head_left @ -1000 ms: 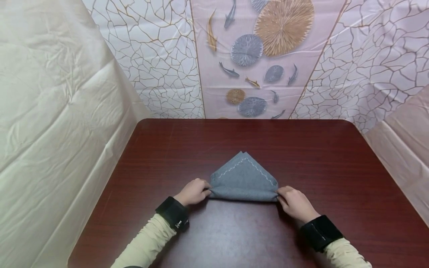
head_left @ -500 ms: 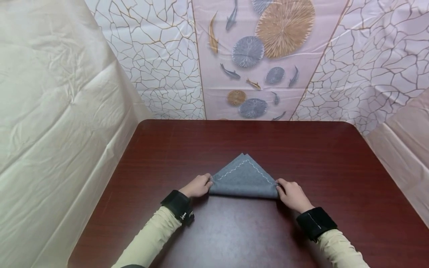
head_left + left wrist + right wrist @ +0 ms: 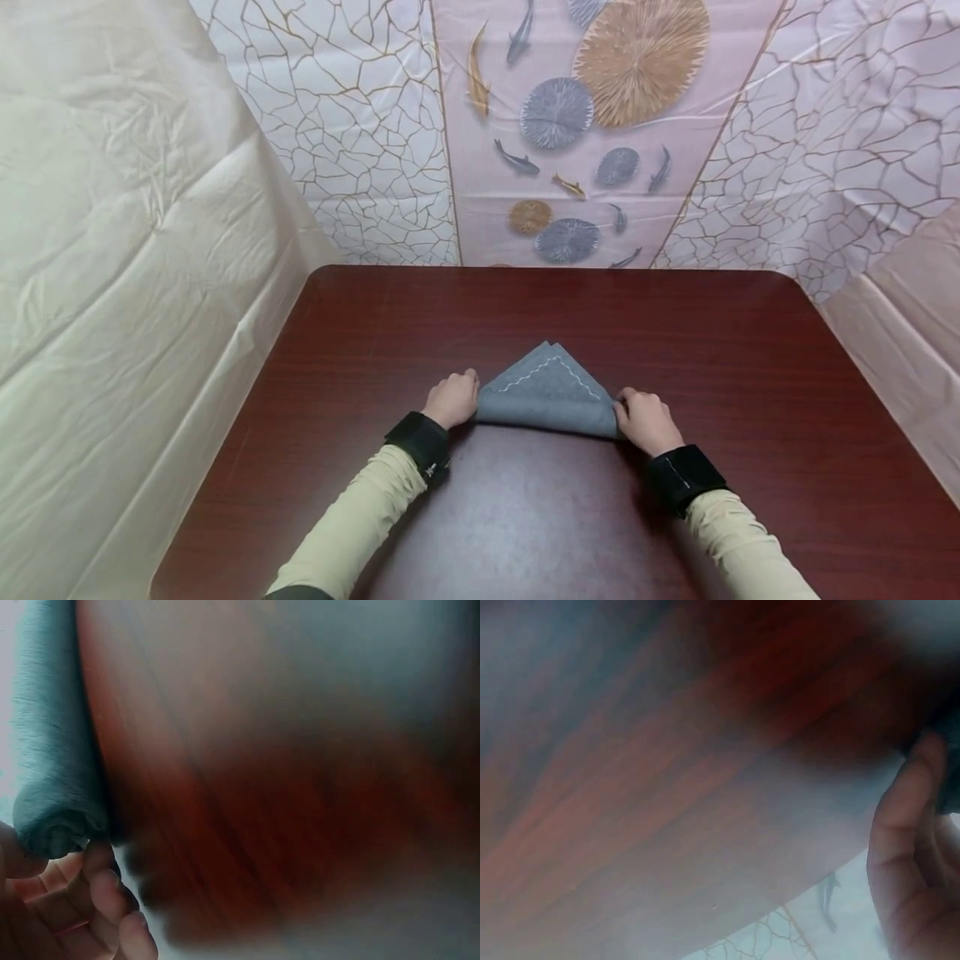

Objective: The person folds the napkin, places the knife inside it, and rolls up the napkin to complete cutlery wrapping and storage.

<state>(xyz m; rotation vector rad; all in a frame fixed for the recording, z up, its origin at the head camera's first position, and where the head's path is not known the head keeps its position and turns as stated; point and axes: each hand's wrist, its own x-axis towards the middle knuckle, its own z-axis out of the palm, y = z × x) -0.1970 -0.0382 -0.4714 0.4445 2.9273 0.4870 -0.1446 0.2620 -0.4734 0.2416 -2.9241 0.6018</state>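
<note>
A grey-blue cloth (image 3: 551, 400) lies mid-table, its near edge rolled into a thick tube and its far part a pointed triangle with a white wavy stitched line. At the roll's left end my left hand (image 3: 453, 398) pinches the cloth; the left wrist view shows the spiral end of the rolled cloth (image 3: 56, 757) between thumb and curled fingers (image 3: 109, 892). My right hand (image 3: 648, 421) grips the right end of the roll. In the right wrist view only a dark sliver of cloth (image 3: 951, 765) shows beside the right fingers (image 3: 907, 810).
The dark red wooden table (image 3: 360, 333) has rounded far corners. Patterned sheeting (image 3: 360, 150) with crackle lines and fish hangs behind it. Cream fabric (image 3: 135, 250) drapes along the left side, and more hangs at the right.
Both hands have moved away from the body, rolling the near edge of the cloth forward. The flat triangle is shorter, and the roll's left end now sits slightly farther away than its right.
</note>
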